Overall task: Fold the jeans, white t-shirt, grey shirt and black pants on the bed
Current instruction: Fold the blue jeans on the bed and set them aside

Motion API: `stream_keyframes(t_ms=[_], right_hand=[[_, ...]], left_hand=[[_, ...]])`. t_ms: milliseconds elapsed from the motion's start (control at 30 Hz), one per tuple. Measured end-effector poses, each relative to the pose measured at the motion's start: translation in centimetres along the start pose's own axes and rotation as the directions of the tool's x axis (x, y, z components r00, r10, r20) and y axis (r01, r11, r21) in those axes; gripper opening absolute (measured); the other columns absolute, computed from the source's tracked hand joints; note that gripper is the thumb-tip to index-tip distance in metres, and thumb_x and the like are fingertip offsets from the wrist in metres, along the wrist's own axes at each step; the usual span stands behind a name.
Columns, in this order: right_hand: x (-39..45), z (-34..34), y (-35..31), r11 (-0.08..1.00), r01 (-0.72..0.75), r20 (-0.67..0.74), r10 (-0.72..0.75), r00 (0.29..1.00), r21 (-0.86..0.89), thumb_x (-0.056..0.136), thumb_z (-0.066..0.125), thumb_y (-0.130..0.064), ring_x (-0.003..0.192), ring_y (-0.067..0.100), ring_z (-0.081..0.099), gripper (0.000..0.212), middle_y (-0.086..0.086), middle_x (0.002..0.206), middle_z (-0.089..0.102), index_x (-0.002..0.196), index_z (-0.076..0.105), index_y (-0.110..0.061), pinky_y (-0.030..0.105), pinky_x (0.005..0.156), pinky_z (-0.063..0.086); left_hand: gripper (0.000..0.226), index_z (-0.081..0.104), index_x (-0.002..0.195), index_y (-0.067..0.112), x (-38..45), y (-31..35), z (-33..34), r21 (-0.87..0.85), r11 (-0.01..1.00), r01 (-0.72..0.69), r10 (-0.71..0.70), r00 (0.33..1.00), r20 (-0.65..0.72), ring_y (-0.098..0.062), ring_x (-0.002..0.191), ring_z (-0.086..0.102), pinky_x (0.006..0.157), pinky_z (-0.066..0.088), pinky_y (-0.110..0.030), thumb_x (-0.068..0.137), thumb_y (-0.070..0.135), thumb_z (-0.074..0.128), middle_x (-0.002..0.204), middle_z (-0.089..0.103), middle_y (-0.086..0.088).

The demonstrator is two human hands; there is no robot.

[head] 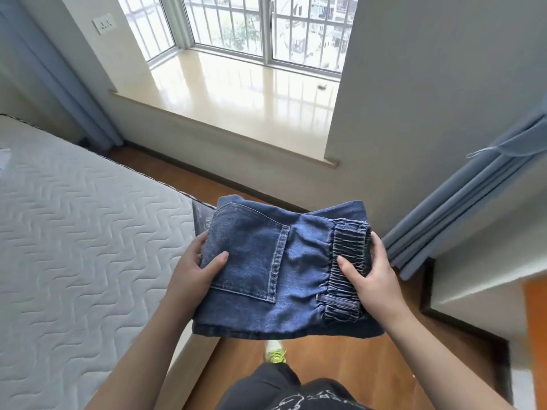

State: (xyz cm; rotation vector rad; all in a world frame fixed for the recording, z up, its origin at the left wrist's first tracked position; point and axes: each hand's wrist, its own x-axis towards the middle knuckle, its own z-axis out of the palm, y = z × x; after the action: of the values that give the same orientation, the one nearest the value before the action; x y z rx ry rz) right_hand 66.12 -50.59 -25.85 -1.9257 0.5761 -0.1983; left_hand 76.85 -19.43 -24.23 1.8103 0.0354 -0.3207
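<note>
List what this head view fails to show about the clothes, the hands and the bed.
- White t-shirt, grey shirt and black pants: none in the head view; whether they lie out of frame cannot be told.
- Bed: cut off by the left and bottom edges.
- Left hand and right hand: fingers hidden beneath the folded jeans, only the thumbs show on top.
- Jeans' underside and inner layers: covered by the top fold.

Barred bay window (266, 28) bright with daylight; glossy cream stone sill (236, 93) reflects bars. Pale grey-white walls (429, 84), white wall switch (103, 24). Blue-grey curtains (461, 208) both sides. Brown wood floor (355, 368). White quilted mattress (74, 232) at left.
</note>
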Motion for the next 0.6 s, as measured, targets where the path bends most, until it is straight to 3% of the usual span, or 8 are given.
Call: stream_keyframes(t_ms=[233, 433, 600], right_hand=[[8.0, 0.7, -1.5, 1.000, -0.026, -0.032, 0.025, 0.999, -0.017, 0.081, 0.073, -0.049, 0.097, -0.029, 0.049, 0.072, -0.050, 0.104, 0.053, 0.140, 0.031, -0.049, 0.005, 0.078, 0.035], [14.6, 0.7, -2.7, 0.998, -0.025, -0.020, 0.024, 1.000, -0.053, 0.081, 0.072, -0.050, 0.094, -0.029, 0.049, 0.075, -0.043, 0.108, 0.052, 0.141, 0.028, -0.050, 0.011, 0.081, 0.038], [21.5, -0.4, -2.2, 0.999, -0.007, 0.008, 0.007, 1.000, -0.040, 0.079, 0.072, -0.052, 0.102, -0.020, 0.052, 0.077, -0.041, 0.114, 0.052, 0.142, 0.029, -0.048, 0.018, 0.091, 0.038]], left_hand=[[0.062, 0.051, 0.134, 0.039, 8.6, 2.5, 1.5, 0.075, 0.997, -0.017, 0.015, 0.999, 0.033, -0.006, 0.100, 0.069, 0.093, 0.055, -0.043, 0.076, 0.046, 0.070, 0.114, 0.069, 0.014], [0.066, 0.048, 0.135, 0.038, 13.6, 4.6, 3.4, 0.151, 0.986, -0.074, 0.068, 0.997, 0.045, 0.000, 0.100, 0.067, 0.093, 0.055, -0.038, 0.074, 0.047, 0.073, 0.116, 0.067, 0.017], [0.064, 0.048, 0.132, 0.046, 18.7, 5.4, 6.0, 0.124, 0.992, -0.018, 0.017, 1.000, 0.005, 0.000, 0.101, 0.067, 0.094, 0.054, -0.039, 0.073, 0.051, 0.073, 0.115, 0.067, 0.021]])
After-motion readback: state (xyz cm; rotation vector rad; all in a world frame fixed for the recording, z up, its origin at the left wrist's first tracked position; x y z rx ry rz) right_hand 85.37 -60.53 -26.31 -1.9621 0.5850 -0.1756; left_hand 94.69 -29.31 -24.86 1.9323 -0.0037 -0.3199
